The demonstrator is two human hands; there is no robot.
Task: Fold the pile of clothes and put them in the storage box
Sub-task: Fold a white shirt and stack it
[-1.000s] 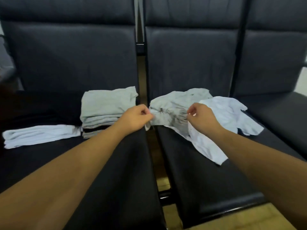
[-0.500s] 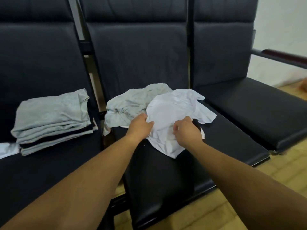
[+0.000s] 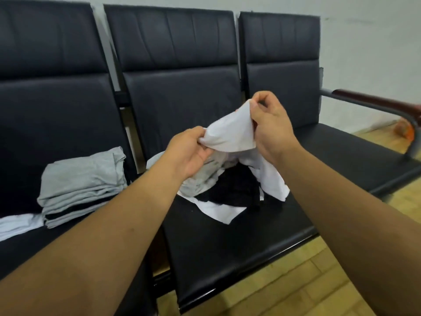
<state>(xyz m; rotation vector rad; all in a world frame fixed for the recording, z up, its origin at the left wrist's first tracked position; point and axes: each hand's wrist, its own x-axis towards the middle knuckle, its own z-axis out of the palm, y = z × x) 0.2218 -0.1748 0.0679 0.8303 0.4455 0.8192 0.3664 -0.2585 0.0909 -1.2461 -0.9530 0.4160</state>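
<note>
A white garment [image 3: 232, 133] is lifted above the middle seat. My left hand [image 3: 189, 153] grips its lower left edge and my right hand [image 3: 268, 124] pinches its top corner higher up. The rest of the white cloth hangs down to the seat. Under it lies a loose pile: a grey garment [image 3: 200, 179] and a black garment [image 3: 237, 190]. A folded stack of grey and black clothes [image 3: 82, 183] sits on the left seat, with a folded white piece [image 3: 18, 224] beside it at the left edge. No storage box is in view.
Three black padded chairs stand in a row against a pale wall; the right seat [image 3: 341, 156] is bare. A metal armrest with a brown pad [image 3: 376, 103] ends the row. An orange object [image 3: 407, 131] lies on the wooden floor [image 3: 296, 281].
Both hands left the grey garment, took hold of the white one and raised it off the pile. The view has swung right and upward, uncovering the black garment.
</note>
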